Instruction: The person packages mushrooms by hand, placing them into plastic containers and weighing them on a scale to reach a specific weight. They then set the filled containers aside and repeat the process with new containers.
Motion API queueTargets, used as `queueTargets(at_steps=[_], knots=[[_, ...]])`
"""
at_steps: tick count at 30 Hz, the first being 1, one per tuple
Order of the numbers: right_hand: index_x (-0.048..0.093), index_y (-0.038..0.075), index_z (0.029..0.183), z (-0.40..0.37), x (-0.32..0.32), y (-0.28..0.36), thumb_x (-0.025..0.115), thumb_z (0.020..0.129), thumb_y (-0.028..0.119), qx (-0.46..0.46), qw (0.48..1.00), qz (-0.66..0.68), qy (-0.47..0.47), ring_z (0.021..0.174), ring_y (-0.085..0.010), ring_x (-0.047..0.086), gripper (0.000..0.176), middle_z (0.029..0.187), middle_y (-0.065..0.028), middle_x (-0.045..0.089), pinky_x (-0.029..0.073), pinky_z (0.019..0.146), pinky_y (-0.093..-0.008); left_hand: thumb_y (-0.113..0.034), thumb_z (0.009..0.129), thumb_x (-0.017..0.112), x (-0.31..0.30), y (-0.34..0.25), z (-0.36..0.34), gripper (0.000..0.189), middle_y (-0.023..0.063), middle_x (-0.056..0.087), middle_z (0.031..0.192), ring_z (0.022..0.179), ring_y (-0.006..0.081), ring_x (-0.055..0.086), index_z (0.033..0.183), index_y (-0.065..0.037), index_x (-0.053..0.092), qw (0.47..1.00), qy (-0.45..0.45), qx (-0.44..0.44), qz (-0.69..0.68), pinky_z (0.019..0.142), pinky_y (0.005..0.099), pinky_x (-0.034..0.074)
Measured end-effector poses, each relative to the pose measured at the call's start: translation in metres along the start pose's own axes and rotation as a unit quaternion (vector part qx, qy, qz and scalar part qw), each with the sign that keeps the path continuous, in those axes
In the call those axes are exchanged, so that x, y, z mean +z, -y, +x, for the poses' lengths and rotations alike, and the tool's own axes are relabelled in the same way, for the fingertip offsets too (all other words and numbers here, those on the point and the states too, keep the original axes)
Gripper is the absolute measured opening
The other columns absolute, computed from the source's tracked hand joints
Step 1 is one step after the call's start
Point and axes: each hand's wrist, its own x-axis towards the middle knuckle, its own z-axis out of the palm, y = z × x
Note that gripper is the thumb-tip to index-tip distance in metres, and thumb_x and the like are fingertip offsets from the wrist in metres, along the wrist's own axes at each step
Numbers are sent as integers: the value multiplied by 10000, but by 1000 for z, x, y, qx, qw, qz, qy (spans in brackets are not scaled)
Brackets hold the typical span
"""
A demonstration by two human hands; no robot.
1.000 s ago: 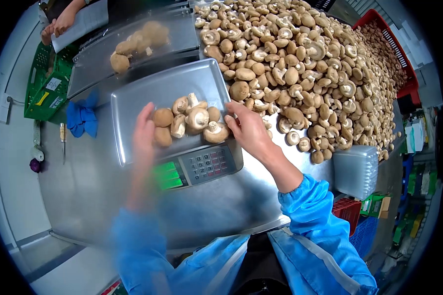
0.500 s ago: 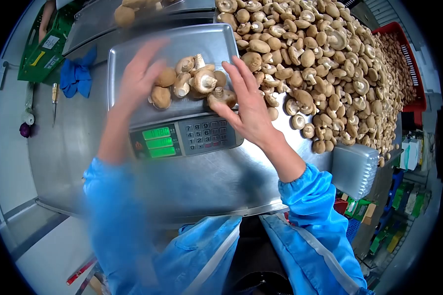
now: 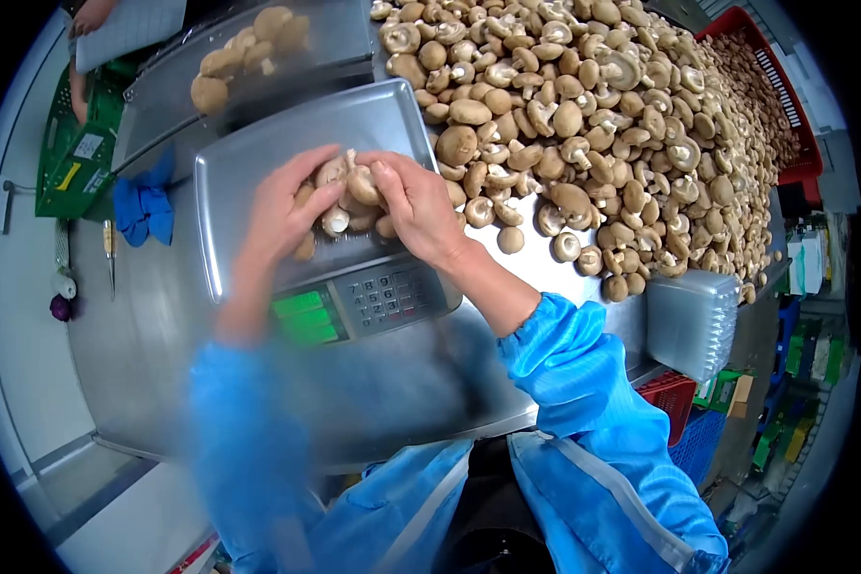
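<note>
A cluster of brown-capped mushrooms (image 3: 359, 191) with pale stems is gathered on the metal tray of a weighing scale (image 3: 258, 148). From its left side my left hand (image 3: 292, 201) curls around the cluster, fingers closed on it. Opposite, my right hand (image 3: 419, 206) presses in with thumb and fingers bent over the mushrooms. Both palms hide part of the cluster, so some mushrooms are only partly seen. Below the tray are the lit green display (image 3: 304, 316), too blurred to read, and the keypad (image 3: 383, 295).
A large mushroom heap (image 3: 593, 124) covers the right side, with a red crate (image 3: 794, 124) behind. Clear plastic trays (image 3: 689, 320) are stacked at the table's right edge. Blue cloth (image 3: 143, 206), a pointed tool (image 3: 111, 253) and a green crate (image 3: 77, 172) lie left; another person's hand (image 3: 91, 14) shows.
My hands have come together from either side and closed around the mushrooms on the scale. The view has shifted, showing more mushrooms on the far tray.
</note>
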Motion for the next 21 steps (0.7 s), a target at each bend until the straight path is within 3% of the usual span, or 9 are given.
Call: queueTargets(at_steps=[1, 4, 8, 10, 12, 14, 16, 19, 21], knots=[[626, 11, 1151, 0, -4, 2, 407, 1038, 231, 43, 998, 29, 22, 1018, -216, 632, 330, 1079, -127, 681, 471, 902, -323, -225, 863, 602, 0, 1, 0, 502, 125, 611, 1300, 1222, 248, 567, 1326, -35, 562, 999, -10, -2, -30, 1049, 347, 406], [638, -3, 1124, -2, -20, 5, 352, 1063, 305, 29, 992, 114, -36, 1021, -176, 623, 425, 1076, -95, 691, 456, 934, -309, -228, 857, 600, -1, 10, -9, 516, 119, 583, 1340, 1233, 256, 551, 1341, -59, 548, 995, -97, 5, -34, 1038, 353, 413], [574, -12, 1215, -26, -63, 2, 244, 1066, 439, 102, 953, 243, -146, 1085, -199, 630, 579, 1133, -143, 682, 456, 982, -310, -288, 821, 593, -10, 5, -32, 600, 141, 547, 1380, 1297, 286, 495, 1362, -38, 529, 984, -177, 23, -23, 1094, 400, 355], [578, -7, 1218, -56, -93, -12, 294, 1066, 393, 134, 948, 196, -210, 1099, -209, 625, 514, 1132, -131, 682, 458, 991, -310, -288, 796, 587, -16, -13, -47, 630, 154, 530, 1394, 1314, 297, 475, 1366, -29, 521, 982, -175, 54, 41, 1103, 405, 345], [547, -1, 1267, -92, -130, -46, 391, 1053, 266, 48, 965, -74, -246, 1120, -233, 615, 377, 1163, -119, 670, 456, 1011, -332, -265, 794, 573, -13, -23, -64, 621, 156, 527, 1393, 1315, 300, 474, 1365, -27, 519, 974, -184, 86, 97, 1110, 403, 337], [504, 9, 1329, -126, -162, -60, 494, 1000, 113, 104, 949, -214, -207, 1194, -244, 570, 345, 1307, -125, 589, 446, 1030, -346, -172, 813, 530, -18, -20, -84, 574, 162, 528, 1394, 1330, 292, 459, 1358, 8, 514, 971, -212, 63, 88, 1132, 404, 304], [473, 67, 1371, -160, -186, -80, 687, 782, 62, 70, 883, -457, -81, 1328, -410, 385, 626, 1440, -191, 423, 308, 1123, -475, -121, 836, 505, -3, -34, -96, 540, 177, 526, 1391, 1334, 290, 454, 1351, 41, 506, 969, -243, 20, 32, 1142, 406, 289], [439, 119, 1403, -195, -203, -72, 724, 712, 39, 124, 895, -424, -66, 1384, -433, 317, 751, 1469, -232, 349, 299, 1139, -482, -132, 880, 500, 32, -42, -121, 509, 211, 525, 1376, 1322, 300, 461, 1343, 79, 491, 973, -229, -22, -22, 1134, 408, 302], [406, 138, 1433, -207, -217, -44, 711, 737, 32, 93, 897, -421, -94, 1406, -422, 296, 767, 1501, -211, 321, 308, 1143, -482, -149, 880, 525, 73, -46, -135, 509, 223, 526, 1369, 1307, 306, 471, 1331, 84, 495, 984, -159, 60, -51, 1126, 414, 316]])
